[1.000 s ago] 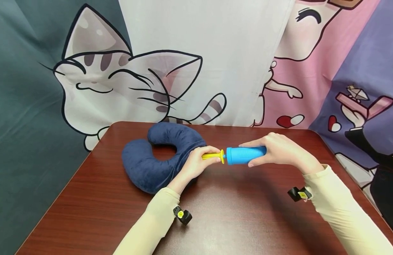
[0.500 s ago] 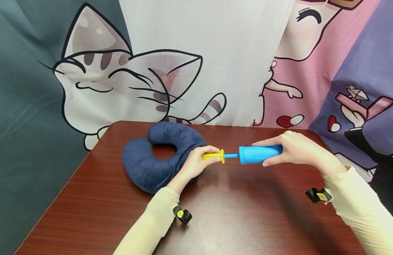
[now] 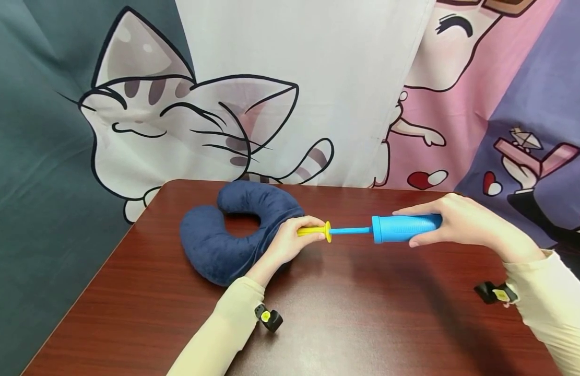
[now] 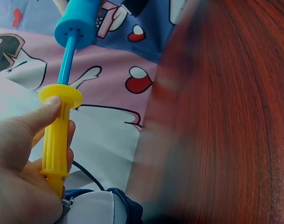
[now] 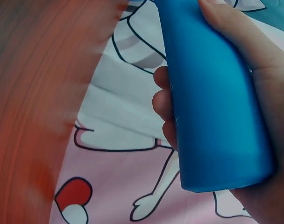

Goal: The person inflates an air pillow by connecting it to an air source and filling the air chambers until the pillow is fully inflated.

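Observation:
A hand pump with a blue barrel point(image 3: 406, 228), a thin blue rod point(image 3: 351, 230) and a yellow handle point(image 3: 313, 230) is held level above the table, the rod drawn well out. My left hand point(image 3: 290, 240) grips the yellow handle, thumb against its flange point(image 4: 60, 95) in the left wrist view. My right hand point(image 3: 465, 224) wraps round the barrel; its fingers curl about it in the right wrist view. A navy U-shaped neck pillow point(image 3: 214, 250) lies beside the left hand. The handle's far end comes close to the pillow; whether they join is hidden.
The reddish-brown wooden table point(image 3: 327, 313) extends under both arms. Behind it hangs a cartoon-printed cloth point(image 3: 355, 94). A small black camera sits on each wrist. In the left wrist view, a white panel point(image 4: 91, 209) with navy edging and a zip pull point(image 4: 67, 203) lies under the handle.
My right hand has moved steadily rightward with the blue barrel, drawing out more of the rod. The left hand, yellow handle and pillow stay where they were.

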{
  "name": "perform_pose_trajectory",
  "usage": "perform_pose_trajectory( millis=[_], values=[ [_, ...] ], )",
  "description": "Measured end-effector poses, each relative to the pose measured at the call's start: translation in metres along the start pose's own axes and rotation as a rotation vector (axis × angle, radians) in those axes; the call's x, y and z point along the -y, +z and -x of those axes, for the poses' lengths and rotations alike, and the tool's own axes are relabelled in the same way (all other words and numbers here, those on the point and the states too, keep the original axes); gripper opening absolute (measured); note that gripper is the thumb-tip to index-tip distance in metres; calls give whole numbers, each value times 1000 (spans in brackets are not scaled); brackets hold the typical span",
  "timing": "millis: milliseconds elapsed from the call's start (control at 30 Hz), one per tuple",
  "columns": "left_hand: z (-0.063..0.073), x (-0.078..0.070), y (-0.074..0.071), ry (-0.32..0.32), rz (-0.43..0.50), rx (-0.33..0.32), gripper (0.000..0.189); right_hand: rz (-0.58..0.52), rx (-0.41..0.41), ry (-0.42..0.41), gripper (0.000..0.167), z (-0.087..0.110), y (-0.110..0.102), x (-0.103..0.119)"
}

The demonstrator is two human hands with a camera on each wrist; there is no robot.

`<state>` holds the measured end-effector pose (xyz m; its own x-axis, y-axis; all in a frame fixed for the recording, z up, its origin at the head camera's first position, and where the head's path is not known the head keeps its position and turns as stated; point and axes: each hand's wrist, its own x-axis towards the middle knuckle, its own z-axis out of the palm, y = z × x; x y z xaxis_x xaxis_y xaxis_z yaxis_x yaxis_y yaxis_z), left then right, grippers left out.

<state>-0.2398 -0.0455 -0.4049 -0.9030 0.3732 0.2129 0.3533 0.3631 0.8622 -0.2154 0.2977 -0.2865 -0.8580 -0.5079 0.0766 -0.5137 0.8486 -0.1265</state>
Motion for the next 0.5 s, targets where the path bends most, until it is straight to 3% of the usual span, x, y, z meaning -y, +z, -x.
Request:
perform_pose_trajectory(
  millis=[333,500],
  values=[
    [0,-1,-1,2,-2,3,29,-26,-1,52,63,14,-11,-14],
    [0,0,-2,-10,-3,4,29,17,1,86,64,21,-15,-20]
  ],
)
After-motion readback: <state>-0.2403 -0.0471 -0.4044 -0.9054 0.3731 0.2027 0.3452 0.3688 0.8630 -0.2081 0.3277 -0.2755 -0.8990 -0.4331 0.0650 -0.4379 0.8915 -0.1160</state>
